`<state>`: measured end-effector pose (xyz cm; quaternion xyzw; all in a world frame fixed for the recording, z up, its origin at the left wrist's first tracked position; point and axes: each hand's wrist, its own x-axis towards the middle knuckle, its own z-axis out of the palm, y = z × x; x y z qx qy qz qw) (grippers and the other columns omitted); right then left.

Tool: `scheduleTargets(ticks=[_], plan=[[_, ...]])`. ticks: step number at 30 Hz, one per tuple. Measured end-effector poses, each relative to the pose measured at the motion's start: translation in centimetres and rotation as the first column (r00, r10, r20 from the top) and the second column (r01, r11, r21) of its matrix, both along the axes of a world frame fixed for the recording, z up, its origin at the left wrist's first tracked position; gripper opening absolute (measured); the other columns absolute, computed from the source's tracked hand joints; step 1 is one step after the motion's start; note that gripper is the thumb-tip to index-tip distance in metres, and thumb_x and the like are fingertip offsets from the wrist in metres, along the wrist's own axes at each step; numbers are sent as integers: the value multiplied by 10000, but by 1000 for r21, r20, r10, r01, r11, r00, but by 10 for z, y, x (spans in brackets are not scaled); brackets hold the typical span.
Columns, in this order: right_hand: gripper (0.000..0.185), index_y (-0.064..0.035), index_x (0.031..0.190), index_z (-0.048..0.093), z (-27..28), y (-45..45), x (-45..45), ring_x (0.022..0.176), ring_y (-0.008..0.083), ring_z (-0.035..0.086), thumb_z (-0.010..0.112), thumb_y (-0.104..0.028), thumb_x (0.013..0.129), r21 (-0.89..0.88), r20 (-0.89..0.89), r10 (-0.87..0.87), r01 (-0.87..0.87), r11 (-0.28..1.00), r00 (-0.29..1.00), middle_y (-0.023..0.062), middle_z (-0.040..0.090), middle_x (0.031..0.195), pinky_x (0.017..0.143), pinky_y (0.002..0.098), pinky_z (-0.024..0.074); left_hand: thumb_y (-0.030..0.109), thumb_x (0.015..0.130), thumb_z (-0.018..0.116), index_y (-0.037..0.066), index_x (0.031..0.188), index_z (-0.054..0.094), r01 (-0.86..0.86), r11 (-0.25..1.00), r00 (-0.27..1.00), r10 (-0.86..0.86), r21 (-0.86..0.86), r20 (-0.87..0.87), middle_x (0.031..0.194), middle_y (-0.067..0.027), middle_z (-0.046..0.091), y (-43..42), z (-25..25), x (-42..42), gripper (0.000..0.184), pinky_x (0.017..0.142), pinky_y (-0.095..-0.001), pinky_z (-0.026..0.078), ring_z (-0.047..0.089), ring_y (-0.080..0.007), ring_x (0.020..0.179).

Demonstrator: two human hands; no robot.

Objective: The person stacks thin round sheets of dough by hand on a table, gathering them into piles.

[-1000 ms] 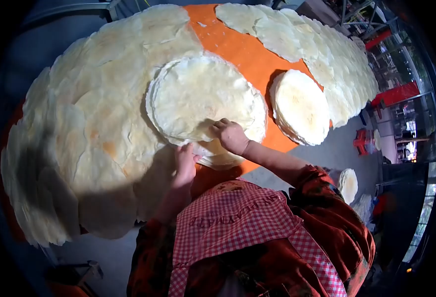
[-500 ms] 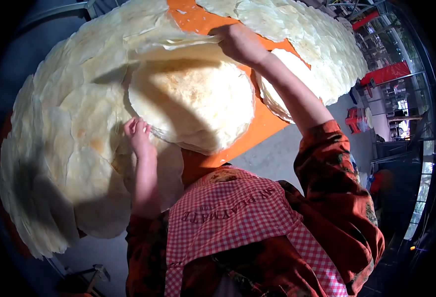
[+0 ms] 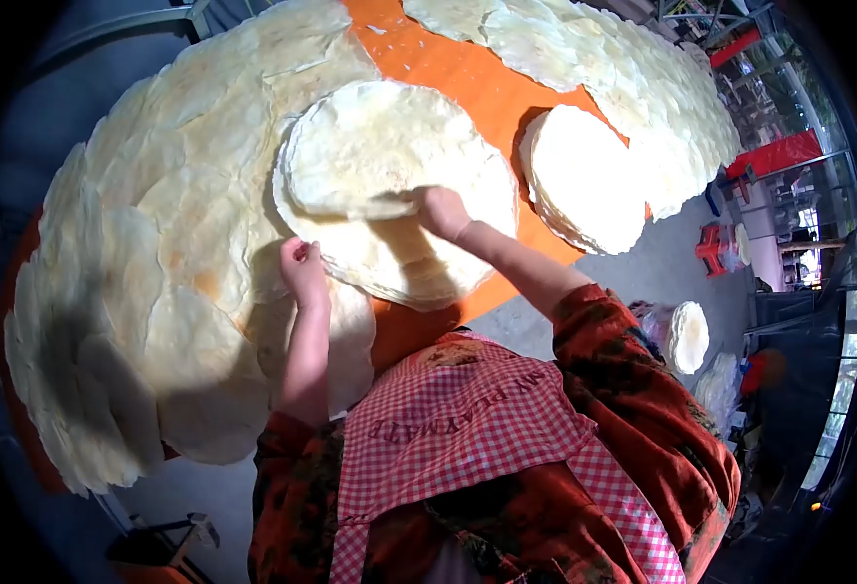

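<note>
A round stack of thin flatbreads (image 3: 487, 195) lies in front of me. Its top flatbread (image 3: 380, 141) is partly lifted, with the near edge raised or folded back over the stack. My right hand (image 3: 441, 211) is closed on that near edge, and its shadow falls on the sheets below. At the stack's left rim is my left hand (image 3: 304, 268), fingers curled together; whether they pinch a sheet edge is hidden. Under my left forearm lies a single flatbread (image 3: 353, 336).
Overlapping flatbreads (image 3: 107, 253) cover the left side, and more (image 3: 584, 58) lie at the far right. An orange surface (image 3: 467, 73) shows between them. A second stack (image 3: 584, 180) stands to the right. On the floor beyond are a red stool (image 3: 711, 250) and a round pale stack (image 3: 688, 338).
My right hand has swung from the far side toward me, drawing the flatbread's edge across the stack top. My left hand stays by the left rim. The view has shifted slightly.
</note>
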<state>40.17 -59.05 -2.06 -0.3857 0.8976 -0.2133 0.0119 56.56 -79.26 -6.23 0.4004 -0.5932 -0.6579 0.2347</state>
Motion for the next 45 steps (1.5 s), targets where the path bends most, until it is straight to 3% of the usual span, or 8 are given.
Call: scheduleTargets(ticks=[4,7,11,21,33,40,43,45], plan=[[315,-131,961,693,80,-22,19,829,310,632,502,-29,733,-53,-140,-20,13,999,990,122,659,914,727,381,518,43,847,629,25,1045,525,-26,999,996,29,39,-82,869,-42,546,1,12,-8,224,609,-248,464,536,-126,764],[323,-126,1007,669,19,-31,40,901,278,610,520,-42,734,-65,-173,43,-55,996,984,86,647,967,747,364,519,40,840,636,42,1084,507,188,953,982,-186,239,-32,863,-31,532,-2,11,-6,276,611,-250,464,531,-118,771],[401,-151,1163,608,-10,-31,49,994,254,568,607,-197,764,31,-85,108,-106,994,990,55,618,1073,818,331,502,-18,845,571,85,1248,405,233,850,966,-146,473,-214,939,-24,512,13,26,4,448,693,-304,516,556,-148,839],[405,-140,1132,636,9,-25,30,1037,309,570,627,-400,823,-65,271,125,-112,992,954,113,619,1126,879,379,473,-70,837,569,107,1350,282,342,792,896,-113,505,-430,1051,-80,546,19,13,6,614,756,-371,528,582,-197,924],[645,-100,1223,561,20,-15,40,1106,354,521,667,-531,755,-135,407,130,-81,988,904,179,569,1163,934,398,443,60,859,640,196,1437,182,234,805,963,-117,545,-241,1259,-86,496,33,17,-8,750,753,-432,499,536,-221,1085],[526,-75,1148,579,-13,-31,57,942,343,580,713,-339,714,-120,-157,64,-83,989,986,147,608,1059,798,398,493,-25,841,593,102,1326,350,156,915,986,-119,373,-120,1208,-94,539,43,6,-17,557,739,-332,507,577,-203,1006],[380,-68,1029,647,3,-50,-10,740,341,611,694,-300,732,204,208,-54,10,979,977,168,641,857,713,403,506,-63,786,593,40,1257,421,22,950,1000,-27,313,10,1137,-96,581,46,5,-23,512,731,-316,506,595,-195,964],[274,-48,885,695,73,-61,-122,680,299,627,680,-271,727,93,55,-5,0,996,998,173,656,764,636,419,494,-87,765,587,21,1225,450,72,969,978,-22,237,-206,1122,-101,585,40,-27,-25,492,752,-313,496,594,-196,946]])
